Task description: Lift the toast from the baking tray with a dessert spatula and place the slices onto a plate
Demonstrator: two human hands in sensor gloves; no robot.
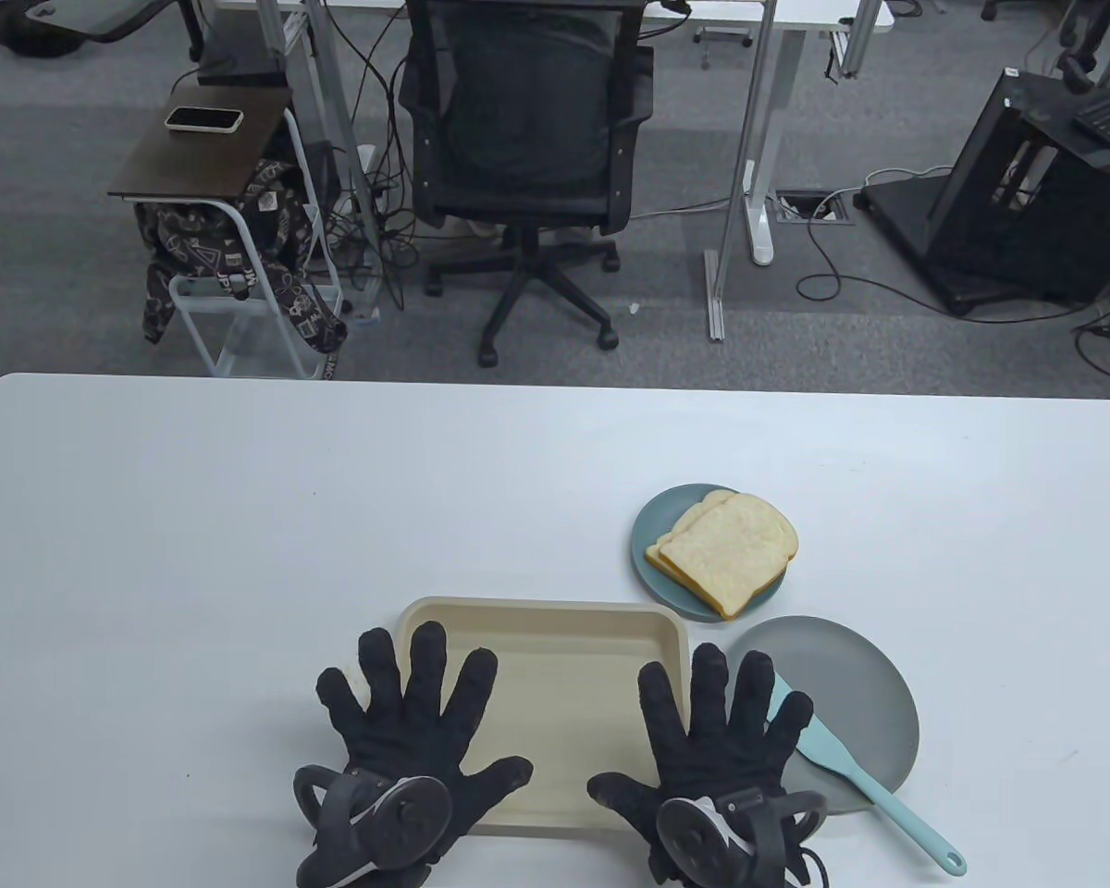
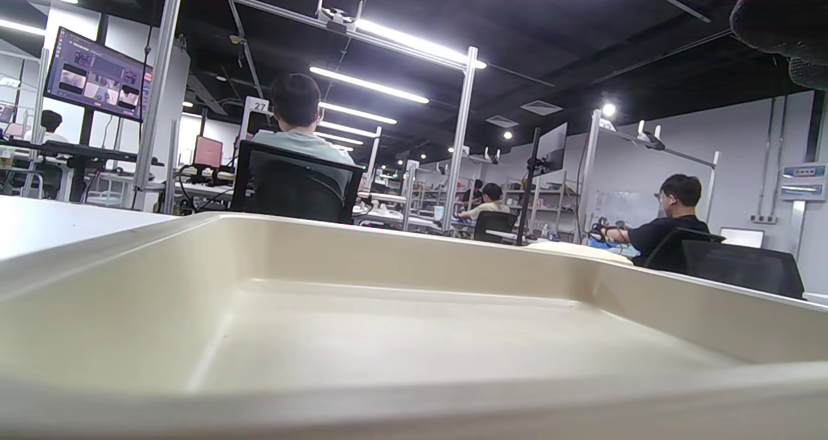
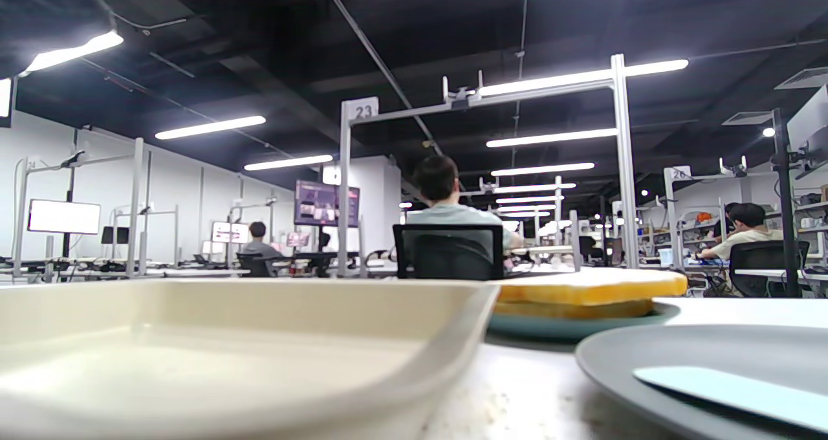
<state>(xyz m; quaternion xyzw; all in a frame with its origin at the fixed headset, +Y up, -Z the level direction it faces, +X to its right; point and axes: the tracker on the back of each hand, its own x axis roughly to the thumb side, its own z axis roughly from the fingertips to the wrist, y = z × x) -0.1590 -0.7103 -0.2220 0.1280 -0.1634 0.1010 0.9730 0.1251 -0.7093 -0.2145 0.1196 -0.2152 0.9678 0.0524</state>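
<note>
Spatula point(image 1: 874, 782) lies diagonally, blade seemingly under right hand point(image 1: 717, 740).

White number signs top the aluminium frames — "23" point(image 3: 364, 110) and "27" point(image 2: 260, 105) read clearly.

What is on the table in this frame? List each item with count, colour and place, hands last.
baking tray: one, cream, near edge at centre, no toast in it.
toast slices: two, pale yellow, stacked on the teal plate.
teal plate: one, beyond the tray's far right corner.
grey plate: one, right of the tray, larger than the teal one.
dessert spatula: one, light blue, blade on the grey plate, handle pointing off its near rim.
left hand: black glove, fingers spread flat over the tray's left side.
right hand: black glove, fingers spread over the tray's right edge and the grey plate.
</note>
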